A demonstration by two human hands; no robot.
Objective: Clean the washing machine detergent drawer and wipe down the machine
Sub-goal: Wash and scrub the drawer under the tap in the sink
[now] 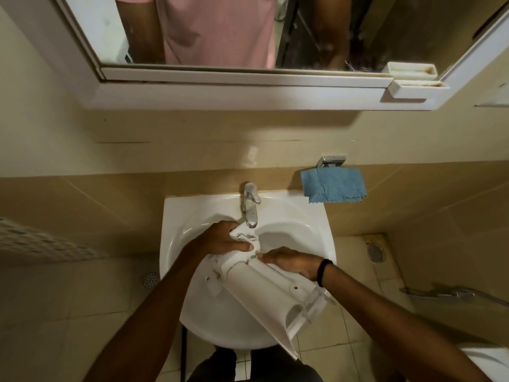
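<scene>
Head view: detergent drawer (264, 288) is out of the machine, held underside-up over the sink (176, 216), running from centre frame down to lower right. Left hand (223, 238) grips the drawer's far end right under the faucet (250, 205), fingers and thumb curled round it. Right hand (292, 261) lies on the drawer's right edge, fingers fairly straight, no curl visible, so it looks like steadying rather than gripping. Can't tell if water is running. Blue cloth (333, 184) hangs on its wall holder at right of the sink, unused. My read: drawer removal done, rinse or scrub in progress. Washing machine isn't in frame, and refitting the drawer and wiping the machine are probably still to do.
</scene>
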